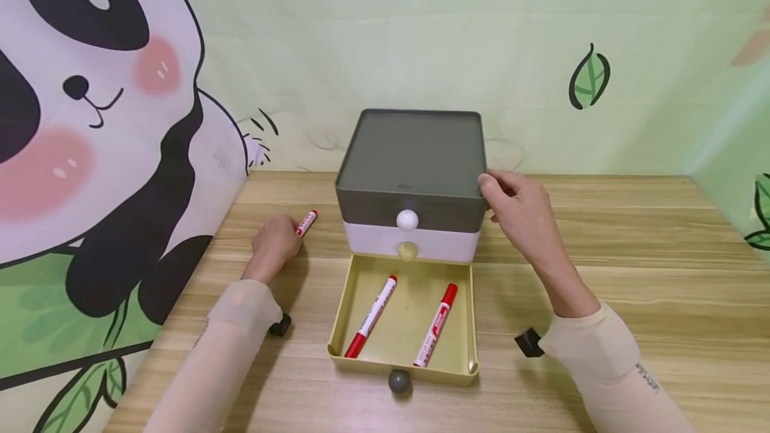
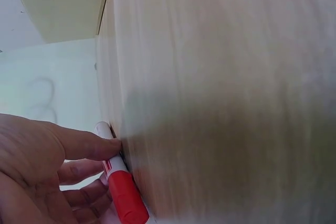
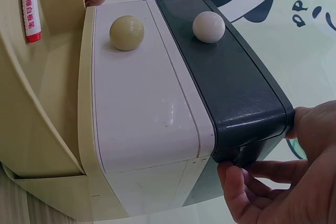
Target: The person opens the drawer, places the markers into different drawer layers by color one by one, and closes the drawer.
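Note:
My left hand [image 1: 277, 242] pinches a white marker with a red cap [image 2: 125, 195] between thumb and fingers, low against the wooden table left of a small drawer cabinet [image 1: 415, 152]. The marker's far end [image 1: 307, 221] sticks out beyond the hand in the head view. My right hand [image 1: 522, 216] grips the front right corner of the cabinet's dark grey top tier [image 3: 247, 95], thumb on its upper edge and fingers at its side. The bottom yellow drawer [image 1: 397, 339] is pulled out. Two red-and-white markers, one left [image 1: 373, 313] and one right [image 1: 437, 326], lie inside it.
The cabinet's white middle drawer [image 1: 373, 239] and grey top drawer are closed. White [image 1: 407, 220], yellow [image 1: 408, 250] and grey [image 1: 400, 381] round knobs stick out in front. Behind the wooden table [image 1: 631, 252] hangs a green panda-print backdrop [image 1: 421, 39].

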Demonstrator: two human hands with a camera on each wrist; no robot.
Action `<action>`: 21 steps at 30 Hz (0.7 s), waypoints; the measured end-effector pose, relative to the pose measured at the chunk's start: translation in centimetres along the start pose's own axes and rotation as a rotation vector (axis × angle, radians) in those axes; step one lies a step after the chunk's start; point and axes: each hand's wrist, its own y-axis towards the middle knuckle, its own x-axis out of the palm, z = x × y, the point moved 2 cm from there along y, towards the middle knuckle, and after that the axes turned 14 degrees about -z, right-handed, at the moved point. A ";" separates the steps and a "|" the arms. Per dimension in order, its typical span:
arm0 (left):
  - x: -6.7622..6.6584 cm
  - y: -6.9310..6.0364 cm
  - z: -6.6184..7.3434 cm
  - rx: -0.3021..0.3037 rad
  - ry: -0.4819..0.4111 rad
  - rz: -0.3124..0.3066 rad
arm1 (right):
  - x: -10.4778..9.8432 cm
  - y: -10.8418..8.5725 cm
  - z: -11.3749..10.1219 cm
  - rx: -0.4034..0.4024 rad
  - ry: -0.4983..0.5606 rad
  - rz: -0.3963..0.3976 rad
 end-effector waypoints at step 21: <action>-1.3 -1.9 -0.2 0.059 -0.082 -0.058 | 0.0 0.0 0.1 0.002 0.008 0.000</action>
